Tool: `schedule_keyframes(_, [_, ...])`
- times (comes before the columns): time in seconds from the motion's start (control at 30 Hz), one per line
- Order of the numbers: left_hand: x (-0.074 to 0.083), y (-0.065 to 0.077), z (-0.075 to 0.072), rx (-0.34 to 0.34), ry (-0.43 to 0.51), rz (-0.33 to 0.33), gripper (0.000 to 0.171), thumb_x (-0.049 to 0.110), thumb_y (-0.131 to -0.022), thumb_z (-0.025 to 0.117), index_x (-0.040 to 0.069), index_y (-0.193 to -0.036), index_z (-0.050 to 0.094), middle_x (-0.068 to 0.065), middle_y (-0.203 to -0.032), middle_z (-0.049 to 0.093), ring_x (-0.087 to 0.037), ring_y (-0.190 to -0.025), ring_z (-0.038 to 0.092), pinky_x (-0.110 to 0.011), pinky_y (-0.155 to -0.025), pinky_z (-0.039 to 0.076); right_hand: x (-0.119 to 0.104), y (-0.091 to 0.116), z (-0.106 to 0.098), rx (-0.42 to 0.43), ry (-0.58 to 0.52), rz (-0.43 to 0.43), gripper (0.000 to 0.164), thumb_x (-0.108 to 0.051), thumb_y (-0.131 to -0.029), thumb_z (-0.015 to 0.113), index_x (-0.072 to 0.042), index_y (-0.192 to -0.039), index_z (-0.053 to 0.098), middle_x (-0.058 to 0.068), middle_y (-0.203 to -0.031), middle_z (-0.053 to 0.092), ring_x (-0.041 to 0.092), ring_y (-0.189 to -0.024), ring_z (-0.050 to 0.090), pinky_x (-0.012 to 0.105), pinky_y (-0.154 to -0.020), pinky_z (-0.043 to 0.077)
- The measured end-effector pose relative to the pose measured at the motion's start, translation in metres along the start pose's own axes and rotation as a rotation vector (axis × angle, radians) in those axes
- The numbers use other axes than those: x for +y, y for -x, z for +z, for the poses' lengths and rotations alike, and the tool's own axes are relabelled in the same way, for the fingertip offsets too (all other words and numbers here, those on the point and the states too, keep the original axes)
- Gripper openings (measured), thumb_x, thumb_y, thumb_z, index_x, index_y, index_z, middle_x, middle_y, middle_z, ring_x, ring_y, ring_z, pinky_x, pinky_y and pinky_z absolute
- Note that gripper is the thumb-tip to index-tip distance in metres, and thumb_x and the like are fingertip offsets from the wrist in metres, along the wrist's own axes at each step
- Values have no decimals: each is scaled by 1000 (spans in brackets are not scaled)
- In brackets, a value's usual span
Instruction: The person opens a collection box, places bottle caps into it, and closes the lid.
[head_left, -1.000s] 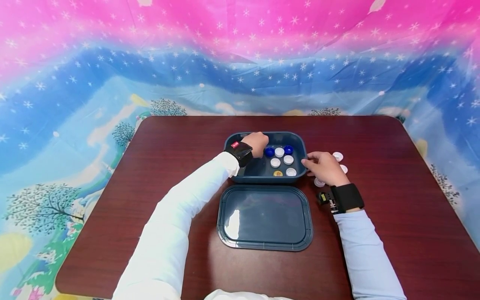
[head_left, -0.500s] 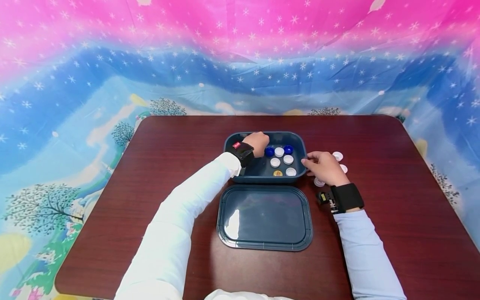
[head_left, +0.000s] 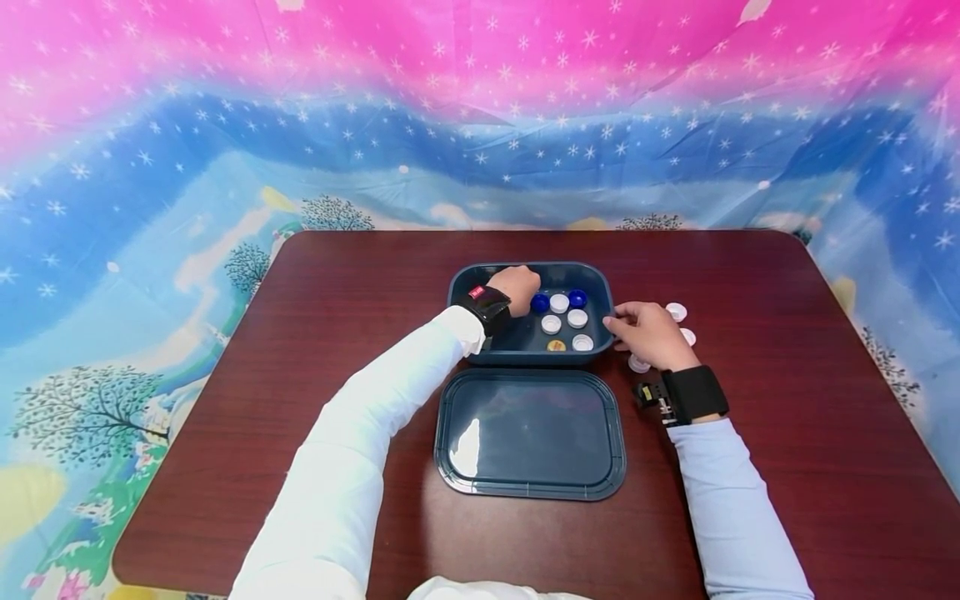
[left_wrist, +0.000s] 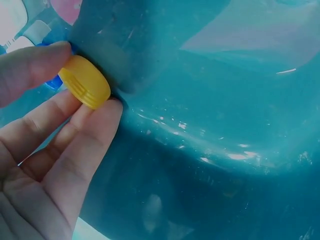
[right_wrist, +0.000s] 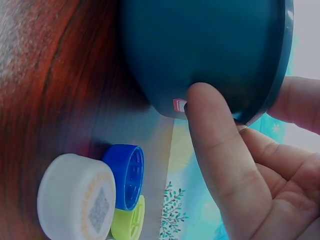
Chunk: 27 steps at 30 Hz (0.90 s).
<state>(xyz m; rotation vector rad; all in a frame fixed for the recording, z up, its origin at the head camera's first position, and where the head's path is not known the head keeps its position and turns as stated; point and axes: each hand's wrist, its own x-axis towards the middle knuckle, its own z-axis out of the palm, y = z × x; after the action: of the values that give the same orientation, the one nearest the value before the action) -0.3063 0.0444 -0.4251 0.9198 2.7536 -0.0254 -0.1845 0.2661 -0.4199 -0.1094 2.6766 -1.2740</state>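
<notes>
Inside the dark blue-grey plastic container [head_left: 536, 358], my left hand [head_left: 517, 289] reaches down near the left end. In the left wrist view, its thumb and fingers pinch a yellow bottle cap [left_wrist: 85, 82], which my hand hides from the head view. My right hand [head_left: 651, 335] grips the container's right wall, one finger against the outside, as the right wrist view shows. Blue caps [head_left: 577, 298], white caps [head_left: 577, 318] and a yellow-orange cap [head_left: 556, 346] lie on the container's floor, right of my left hand.
The container's flat lid [head_left: 529, 435] lies on the brown table [head_left: 330, 292] on the near side. White caps [head_left: 677, 312] lie beside my right hand. Its wrist view also shows a printed white cap [right_wrist: 75, 197], a blue cap [right_wrist: 125, 175] and a yellow-green cap [right_wrist: 129, 220].
</notes>
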Motion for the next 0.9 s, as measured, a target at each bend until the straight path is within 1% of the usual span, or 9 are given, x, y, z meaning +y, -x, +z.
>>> schedule_keyframes(0.23, [-1,2,0,8,-15,12,9,8,-94,60,8,-96,68,-3,-76,57,-17,-71,53,-27,-63,41,0,-1,1,-1,1,-1,43,-21,-101,53,8,-133,50,27,-111,62,32,-88,69,45,-83,54])
schedule_keyframes(0.33, [-3,2,0,19,-21,25,7,8,-93,60,8,-91,66,-3,-75,55,-17,-69,52,-27,-62,40,-1,0,1,2,2,2,44,-22,-101,54,8,-133,50,27,-112,62,32,-88,69,45,-84,54])
schedule_keyframes(0.47, [-4,4,-1,44,-35,47,8,7,-92,60,9,-85,64,-2,-73,55,-16,-67,50,-27,-60,39,-3,1,1,-3,0,4,45,-22,-101,54,9,-134,49,28,-113,62,33,-89,69,45,-84,54])
schedule_keyframes(0.57, [-6,9,-6,68,-41,65,10,5,-91,60,10,-83,62,-1,-70,51,-15,-65,46,-27,-59,37,-4,2,1,-9,-1,4,46,-21,-102,53,10,-135,48,29,-114,61,34,-90,69,45,-84,54])
schedule_keyframes(0.7, [-7,19,-18,97,-22,73,10,4,-89,63,10,-81,60,1,-66,36,-15,-62,36,-27,-58,32,-5,3,1,-13,3,3,47,-22,-102,53,10,-136,47,29,-116,60,34,-91,69,46,-84,54])
schedule_keyframes(0.73, [-8,22,-22,104,-23,74,10,4,-88,64,10,-82,60,2,-66,35,-14,-63,36,-27,-58,32,-5,3,0,-15,5,2,48,-22,-102,53,10,-136,46,29,-116,60,34,-91,69,46,-84,54])
schedule_keyframes(0.8, [-9,28,-29,115,-19,76,6,6,-88,66,7,-84,63,1,-68,37,-15,-64,37,-28,-59,32,-5,3,0,-18,8,1,48,-23,-102,52,10,-136,46,30,-117,60,34,-91,69,45,-83,54])
schedule_keyframes(0.87, [-12,34,-36,125,-26,78,3,8,-88,68,6,-89,67,0,-70,48,-15,-66,45,-28,-61,37,-5,3,0,-20,11,-2,48,-23,-102,52,11,-136,46,30,-117,60,34,-91,69,45,-83,54])
schedule_keyframes(0.9, [-14,37,-40,132,-27,76,7,9,-88,68,5,-94,69,-1,-76,55,-15,-71,51,-28,-64,41,-4,3,-1,-20,11,-4,48,-22,-102,52,11,-136,46,30,-117,60,34,-91,69,46,-83,54])
